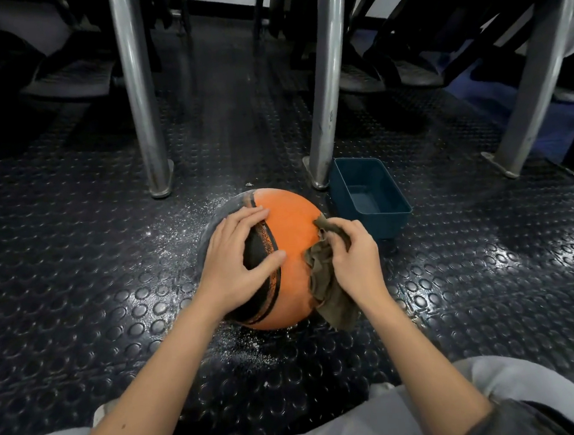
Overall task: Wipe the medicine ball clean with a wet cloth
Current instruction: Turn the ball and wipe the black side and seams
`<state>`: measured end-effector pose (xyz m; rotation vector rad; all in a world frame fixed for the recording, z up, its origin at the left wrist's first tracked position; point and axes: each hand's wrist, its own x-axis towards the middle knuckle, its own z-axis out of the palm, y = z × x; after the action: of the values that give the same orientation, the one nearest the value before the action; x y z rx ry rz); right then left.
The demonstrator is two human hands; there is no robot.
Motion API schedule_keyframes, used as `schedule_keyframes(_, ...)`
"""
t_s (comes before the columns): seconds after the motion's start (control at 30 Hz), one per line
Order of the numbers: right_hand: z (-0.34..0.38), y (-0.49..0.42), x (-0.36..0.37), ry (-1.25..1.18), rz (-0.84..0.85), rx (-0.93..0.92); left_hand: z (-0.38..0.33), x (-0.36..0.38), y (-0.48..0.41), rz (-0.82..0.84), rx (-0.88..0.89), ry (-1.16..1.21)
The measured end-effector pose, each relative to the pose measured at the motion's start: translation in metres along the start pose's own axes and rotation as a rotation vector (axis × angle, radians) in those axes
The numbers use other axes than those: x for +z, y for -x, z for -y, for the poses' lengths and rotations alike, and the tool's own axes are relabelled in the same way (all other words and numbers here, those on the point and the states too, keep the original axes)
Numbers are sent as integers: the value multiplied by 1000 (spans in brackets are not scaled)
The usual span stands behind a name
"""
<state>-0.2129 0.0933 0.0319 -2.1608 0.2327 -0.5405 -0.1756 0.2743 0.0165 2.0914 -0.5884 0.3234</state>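
Observation:
An orange and black medicine ball point(291, 230) rests on the studded rubber floor in the middle of the view, its far left part dusted grey-white. My left hand point(239, 255) lies flat on the ball's black band with fingers spread, steadying it. My right hand point(354, 256) grips a crumpled brown-green cloth point(325, 283) pressed against the ball's right side. The cloth's loose end hangs down toward the floor.
A dark blue plastic tub point(368, 195) stands just right of the ball. Metal frame legs point(138, 91) point(327, 76) rise behind it, another at far right point(535, 70). White powder specks lie on the floor around the ball. My grey-trousered knees are at the bottom.

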Motion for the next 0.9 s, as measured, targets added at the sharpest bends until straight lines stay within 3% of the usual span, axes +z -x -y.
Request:
schedule_keyframes(0.1,-1,3,-2,36,11,7,-2,2,8,-78,-50,-48)
schedule_keyframes(0.23,0,6,-4,136,3,-37,0,4,17,-33,-181,-68)
schedule_keyframes(0.4,22,25,9,399,-8,-519,2,3,22,-31,-129,-43)
schedule_keyframes(0.47,28,22,8,434,32,-604,3,2,26,-22,-97,-36)
schedule_keyframes(0.6,20,-25,-3,477,115,-329,1,4,35,1,-30,-33)
schedule_keyframes(0.7,15,-48,-11,352,142,-116,-3,8,37,33,16,-41)
schedule_keyframes(0.77,20,-38,-11,337,137,-127,-3,10,35,31,39,-55)
schedule_keyframes(0.9,33,6,-7,356,92,-438,-3,13,33,35,60,-55)
